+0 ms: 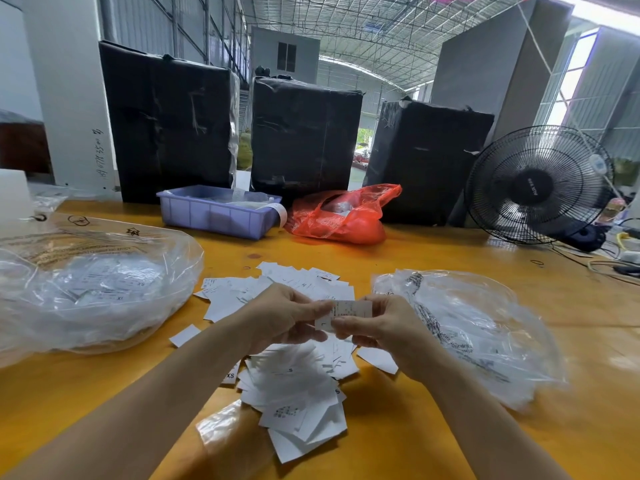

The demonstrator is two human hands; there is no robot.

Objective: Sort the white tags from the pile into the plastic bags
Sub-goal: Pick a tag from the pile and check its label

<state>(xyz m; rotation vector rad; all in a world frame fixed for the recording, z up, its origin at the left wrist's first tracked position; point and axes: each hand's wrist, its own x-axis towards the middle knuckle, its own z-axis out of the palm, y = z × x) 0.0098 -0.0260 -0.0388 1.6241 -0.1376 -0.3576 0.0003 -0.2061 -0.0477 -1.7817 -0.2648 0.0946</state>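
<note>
At the left of the frame, the left bag [93, 289] already holds a good heap of tags, so sorting is well under way. In the centre, the pile [294, 375] still spreads across the table [415, 427] toward the bottom edge, with many tags left. Just above it, the left hand [284, 317] and right hand [377, 327] pinch a small stack [349, 311] between thumbs and fingertips, seemingly checking its size mark. At the right, the right bag [478, 337] looks flatter, with fewer tags showing. I judge the job roughly half done.
</note>
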